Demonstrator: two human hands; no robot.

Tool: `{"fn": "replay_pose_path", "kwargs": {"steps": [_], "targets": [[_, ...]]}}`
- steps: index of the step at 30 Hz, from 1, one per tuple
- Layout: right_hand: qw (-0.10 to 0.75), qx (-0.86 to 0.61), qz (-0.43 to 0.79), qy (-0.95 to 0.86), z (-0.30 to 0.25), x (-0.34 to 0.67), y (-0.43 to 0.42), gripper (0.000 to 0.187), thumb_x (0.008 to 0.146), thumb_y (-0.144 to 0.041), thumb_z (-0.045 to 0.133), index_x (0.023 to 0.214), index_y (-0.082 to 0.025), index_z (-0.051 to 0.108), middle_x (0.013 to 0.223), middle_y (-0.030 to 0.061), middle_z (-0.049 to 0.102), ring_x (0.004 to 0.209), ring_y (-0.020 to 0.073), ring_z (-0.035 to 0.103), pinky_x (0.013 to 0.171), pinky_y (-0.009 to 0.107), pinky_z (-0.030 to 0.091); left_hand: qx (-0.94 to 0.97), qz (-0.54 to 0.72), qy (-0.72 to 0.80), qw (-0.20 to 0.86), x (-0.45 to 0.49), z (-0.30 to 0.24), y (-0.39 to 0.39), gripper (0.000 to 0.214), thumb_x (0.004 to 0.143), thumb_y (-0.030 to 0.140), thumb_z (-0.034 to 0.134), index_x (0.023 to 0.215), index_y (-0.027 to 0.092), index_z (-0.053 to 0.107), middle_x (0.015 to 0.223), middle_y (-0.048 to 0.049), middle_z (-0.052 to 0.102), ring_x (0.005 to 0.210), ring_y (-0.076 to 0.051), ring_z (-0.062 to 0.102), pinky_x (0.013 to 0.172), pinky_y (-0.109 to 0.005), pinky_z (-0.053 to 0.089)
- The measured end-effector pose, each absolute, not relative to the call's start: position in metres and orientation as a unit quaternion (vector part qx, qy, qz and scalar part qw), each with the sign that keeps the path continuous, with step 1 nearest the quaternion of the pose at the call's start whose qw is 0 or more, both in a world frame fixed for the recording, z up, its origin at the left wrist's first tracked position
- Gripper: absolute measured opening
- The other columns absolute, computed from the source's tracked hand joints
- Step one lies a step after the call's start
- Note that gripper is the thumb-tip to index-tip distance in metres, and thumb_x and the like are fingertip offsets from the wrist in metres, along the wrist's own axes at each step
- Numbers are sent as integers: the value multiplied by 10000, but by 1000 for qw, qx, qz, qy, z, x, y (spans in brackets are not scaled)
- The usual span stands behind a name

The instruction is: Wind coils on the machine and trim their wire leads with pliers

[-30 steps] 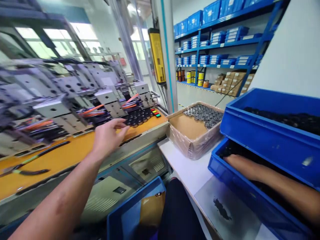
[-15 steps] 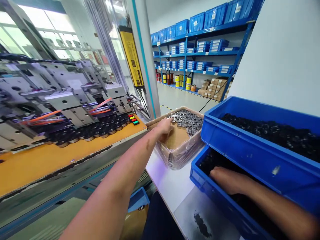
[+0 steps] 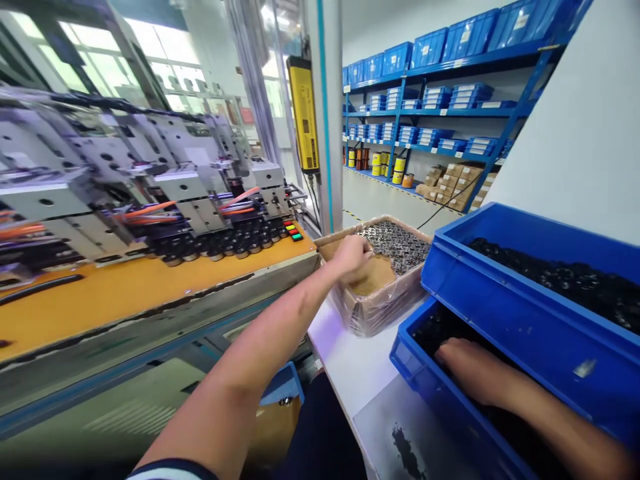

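Observation:
My left hand (image 3: 354, 255) is over the plastic-wrapped carton (image 3: 373, 313), its fingers curled together at the edge of many small metal-and-black parts (image 3: 397, 243). Whatever those fingers hold, if anything, is hidden. Bare brown cardboard (image 3: 375, 277) shows below the hand. My right hand (image 3: 473, 367) reaches into the lower blue bin (image 3: 407, 357), among small black parts (image 3: 433, 330). Its fingertips are lost in the dark of that bin. An upper blue bin (image 3: 505, 297), filled with black parts (image 3: 565, 273), sits over the lower one.
On the left, a machine (image 3: 187, 193) stands behind an orange ledge (image 3: 130, 287) bearing a row of black round parts (image 3: 225, 243). Coloured buttons (image 3: 293, 231) sit at the ledge's end. A metal post (image 3: 331, 120) rises behind the carton. Blue shelves (image 3: 435, 113) stand farther back.
The view has swung left, so everything sits farther right in the picture. My left hand has shifted slightly over the carton, fingers nearer the parts. My right hand stays in the lower bin.

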State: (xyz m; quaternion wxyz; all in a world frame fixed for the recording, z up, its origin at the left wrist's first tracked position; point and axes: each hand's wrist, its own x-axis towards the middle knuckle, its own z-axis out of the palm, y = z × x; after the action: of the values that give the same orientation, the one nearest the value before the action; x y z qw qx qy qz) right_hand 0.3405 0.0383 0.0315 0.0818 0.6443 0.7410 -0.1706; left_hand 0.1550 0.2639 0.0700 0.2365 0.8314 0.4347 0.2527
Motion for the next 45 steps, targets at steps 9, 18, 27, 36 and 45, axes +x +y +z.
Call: {"fn": "replay_pose_path", "kwargs": {"steps": [9,18,27,36,45], "targets": [[78,632,-158,755,31,334,32,223,752,-101,516,633,-180,687,802,71,751,760,246,719,605,249,479,681,442,317,491,27,32,84,211,818,258,678,996,149,712,811,-33,666,721,-120,580,671,-240,487],[-43,626,45,777,77,309,31,227,907,-141,485,948,-151,708,998,125,704,968,257,661,899,381,505,497,512,275,645,-26,27,28,344,622,126,839,947,178,740,901,-53,752,703,-107,666,682,-212,558],[-419,309,-11,854,65,193,-17,193,887,-47,547,1026,-165,611,895,78,664,836,163,657,723,292,582,536,493,274,628,-2,23,12,305,649,125,829,940,192,765,852,-60,793,716,-167,739,697,-239,613],[-433,249,18,866,50,206,-17,116,879,-33,550,947,-116,592,886,113,628,863,184,616,726,333,598,486,508,214,678,26,21,9,415,606,-10,807,909,273,785,917,-5,802,780,-151,763,742,-185,614],[-428,251,-8,868,53,208,-17,135,899,-63,578,1031,-85,593,928,119,635,922,180,628,776,304,596,491,510,232,667,22,23,6,439,575,-45,797,892,260,789,893,-22,803,742,-177,763,703,-222,631]]}}
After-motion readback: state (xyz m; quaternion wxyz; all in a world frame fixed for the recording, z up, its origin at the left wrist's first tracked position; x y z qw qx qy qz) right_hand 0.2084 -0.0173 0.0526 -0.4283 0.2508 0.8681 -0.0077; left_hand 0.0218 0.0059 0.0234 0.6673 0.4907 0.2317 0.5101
